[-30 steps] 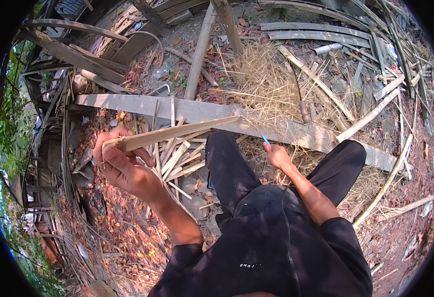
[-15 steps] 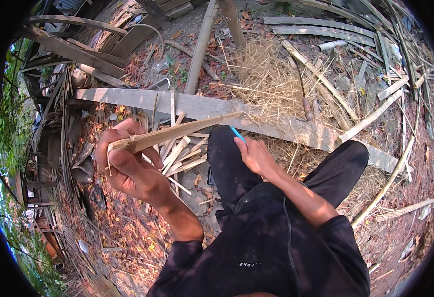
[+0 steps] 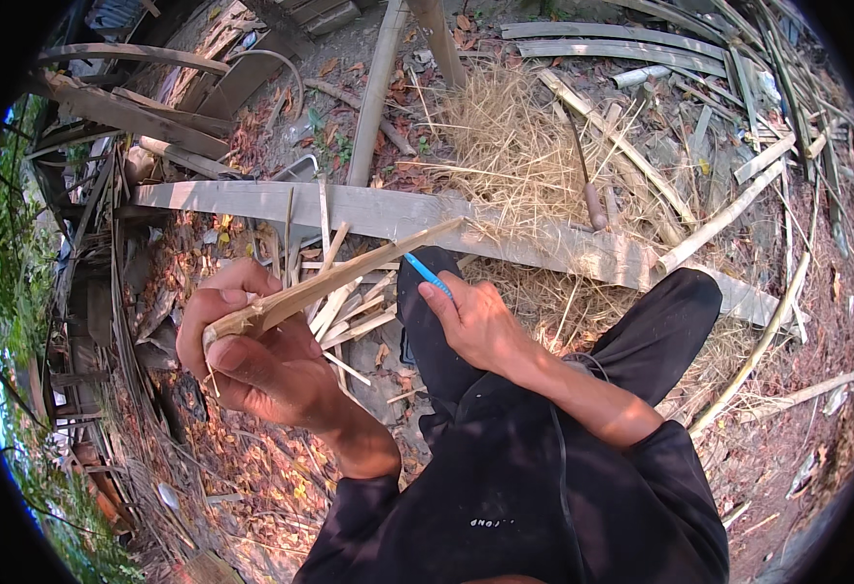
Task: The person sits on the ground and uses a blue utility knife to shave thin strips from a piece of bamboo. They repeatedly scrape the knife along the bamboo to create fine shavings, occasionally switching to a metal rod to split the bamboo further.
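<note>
At left, your left hand (image 3: 286, 368) pinched a split wood strip (image 3: 344, 273) near its thick end, thumb against curled fingers; the strip slanted up and rightward, thin end appearing over the grey plank (image 3: 388, 211). Pale split sticks (image 3: 361, 329) lay below it on the ground. Next, a slim blue tool (image 3: 429, 275), its tip right by the strip's underside; contact, couldn't tell. Your right hand (image 3: 490, 329) had its fingers wrapped round that tool. Beyond lay dry straw (image 3: 500, 146), then a wooden-handled blade (image 3: 595, 207) farther right.
</note>
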The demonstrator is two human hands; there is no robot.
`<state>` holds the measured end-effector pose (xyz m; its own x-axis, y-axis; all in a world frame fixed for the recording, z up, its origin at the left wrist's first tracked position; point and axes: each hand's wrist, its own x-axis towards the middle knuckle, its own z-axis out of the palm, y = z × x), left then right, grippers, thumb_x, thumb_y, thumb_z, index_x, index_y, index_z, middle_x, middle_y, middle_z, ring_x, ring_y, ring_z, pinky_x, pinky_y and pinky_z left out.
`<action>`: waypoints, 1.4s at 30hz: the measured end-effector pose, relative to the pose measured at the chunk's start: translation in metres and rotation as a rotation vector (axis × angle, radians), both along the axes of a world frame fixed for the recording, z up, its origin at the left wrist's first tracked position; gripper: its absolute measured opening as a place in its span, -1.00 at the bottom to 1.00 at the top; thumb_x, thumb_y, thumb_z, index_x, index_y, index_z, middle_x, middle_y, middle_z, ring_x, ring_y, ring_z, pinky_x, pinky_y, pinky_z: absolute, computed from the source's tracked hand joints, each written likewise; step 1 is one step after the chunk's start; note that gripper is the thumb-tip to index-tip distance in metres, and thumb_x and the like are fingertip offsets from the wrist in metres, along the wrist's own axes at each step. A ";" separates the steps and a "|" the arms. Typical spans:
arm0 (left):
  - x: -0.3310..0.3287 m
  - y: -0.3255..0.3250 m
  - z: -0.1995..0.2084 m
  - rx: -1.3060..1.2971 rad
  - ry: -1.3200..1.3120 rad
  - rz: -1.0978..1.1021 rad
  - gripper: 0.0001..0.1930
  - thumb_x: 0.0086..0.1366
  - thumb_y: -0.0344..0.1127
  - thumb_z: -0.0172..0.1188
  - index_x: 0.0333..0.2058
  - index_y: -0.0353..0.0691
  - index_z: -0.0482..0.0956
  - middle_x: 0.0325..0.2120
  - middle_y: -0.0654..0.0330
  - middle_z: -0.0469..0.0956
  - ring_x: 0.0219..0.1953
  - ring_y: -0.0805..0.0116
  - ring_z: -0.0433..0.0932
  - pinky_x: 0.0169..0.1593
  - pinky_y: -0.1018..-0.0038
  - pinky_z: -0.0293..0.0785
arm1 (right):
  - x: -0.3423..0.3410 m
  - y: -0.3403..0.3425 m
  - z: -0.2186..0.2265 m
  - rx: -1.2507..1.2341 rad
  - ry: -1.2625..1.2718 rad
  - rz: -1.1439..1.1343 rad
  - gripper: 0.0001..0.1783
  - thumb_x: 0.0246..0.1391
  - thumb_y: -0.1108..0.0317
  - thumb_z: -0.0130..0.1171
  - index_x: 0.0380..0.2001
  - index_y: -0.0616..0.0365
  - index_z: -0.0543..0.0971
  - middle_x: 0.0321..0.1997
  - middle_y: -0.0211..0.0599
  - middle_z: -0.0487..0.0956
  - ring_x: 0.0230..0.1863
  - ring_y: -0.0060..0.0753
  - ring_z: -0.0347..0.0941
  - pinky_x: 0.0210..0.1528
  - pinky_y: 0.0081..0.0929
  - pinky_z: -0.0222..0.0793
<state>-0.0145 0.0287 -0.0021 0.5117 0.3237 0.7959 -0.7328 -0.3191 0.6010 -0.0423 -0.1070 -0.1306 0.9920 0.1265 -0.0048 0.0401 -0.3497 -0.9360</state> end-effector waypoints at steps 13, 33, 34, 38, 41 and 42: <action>-0.005 0.004 -0.004 0.024 0.053 0.056 -0.55 0.42 0.06 -0.27 -0.15 -0.29 0.25 -0.46 0.05 0.32 -0.45 0.39 0.28 -0.51 0.70 0.25 | 0.017 -0.007 -0.056 -0.032 -0.198 -0.059 -0.49 0.27 0.01 -0.18 -0.40 0.29 0.49 -0.60 0.13 0.44 -0.49 0.24 0.39 -0.37 -0.03 0.26; -0.008 0.019 -0.004 0.132 0.064 0.210 -0.55 0.41 0.07 -0.28 -0.17 -0.27 0.24 -0.44 0.08 0.31 -0.46 0.47 0.31 -0.52 0.77 0.40 | 0.043 -0.031 -0.186 -0.660 -0.182 0.090 -0.64 0.25 0.31 -0.18 -0.20 0.41 0.49 -0.65 0.00 0.45 -0.61 0.02 0.45 -0.54 -0.12 0.41; -0.007 0.018 -0.005 0.091 0.053 0.199 -0.54 0.41 0.08 -0.29 -0.17 -0.27 0.24 -0.44 0.08 0.30 -0.45 0.48 0.30 -0.53 0.77 0.40 | 0.043 -0.035 -0.190 -0.544 -0.115 0.066 -0.67 0.24 0.33 -0.18 -0.18 0.39 0.48 -0.66 0.02 0.43 -0.61 0.00 0.44 -0.59 -0.15 0.38; -0.008 0.012 -0.002 0.010 0.150 0.231 -0.48 0.40 0.15 -0.31 -0.13 -0.28 0.23 -0.39 0.09 0.31 -0.43 0.52 0.31 -0.53 0.78 0.43 | 0.043 -0.019 -0.159 -0.111 0.021 -0.050 -0.54 0.29 0.10 -0.21 -0.34 0.33 0.47 -0.60 0.13 0.44 -0.54 0.22 0.40 -0.39 -0.05 0.34; -0.003 0.004 -0.003 -0.019 0.078 0.264 -0.48 0.40 0.14 -0.28 -0.13 -0.30 0.23 -0.38 0.08 0.34 -0.51 0.55 0.32 -0.59 0.82 0.37 | 0.048 -0.005 -0.124 0.057 -0.098 0.019 -0.47 0.27 0.02 -0.17 -0.49 0.32 0.45 -0.71 0.13 0.36 -0.59 0.17 0.33 -0.44 -0.12 0.26; -0.001 0.002 -0.003 -0.061 0.074 0.285 -0.48 0.40 0.14 -0.27 -0.13 -0.30 0.23 -0.39 0.08 0.35 -0.53 0.55 0.32 -0.62 0.83 0.33 | 0.050 0.001 -0.120 0.048 -0.021 -0.010 -0.47 0.27 0.02 -0.15 -0.49 0.32 0.47 -0.73 0.13 0.34 -0.56 0.20 0.34 -0.43 -0.11 0.27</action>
<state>-0.0154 0.0312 -0.0052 0.4489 0.5088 0.7346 -0.5724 -0.4675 0.6736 0.0072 -0.1062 -0.2502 0.9930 0.1163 0.0223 0.0570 -0.3047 -0.9508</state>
